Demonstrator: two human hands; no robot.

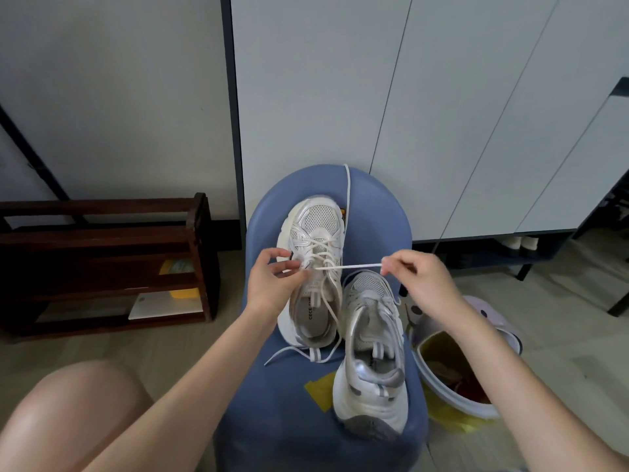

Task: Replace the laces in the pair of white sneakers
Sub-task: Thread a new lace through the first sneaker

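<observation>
**White lace taut mid-pull: snag risk**

White lace (347,266) runs tight between both hands at frame centre. Right hand (422,277) pinches its free end; left hand (272,277) pinches it at the eyelet of the left sneaker (313,267). A hard pull could drag that sneaker off the blue stool (374,212) or bunch the crossings. Sneakers are white mesh with silver trim; right sneaker (371,352) sits lower centre, heel toward the camera.

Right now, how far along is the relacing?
Done: nothing finished. The far sneaker is only part threaded. In hand: the right hand pinches a lace pulled taut from its eyelets, and the left hand works at the eyelets. Left: the rest of that shoe, and the near sneaker, untouched on the blue stool.
</observation>
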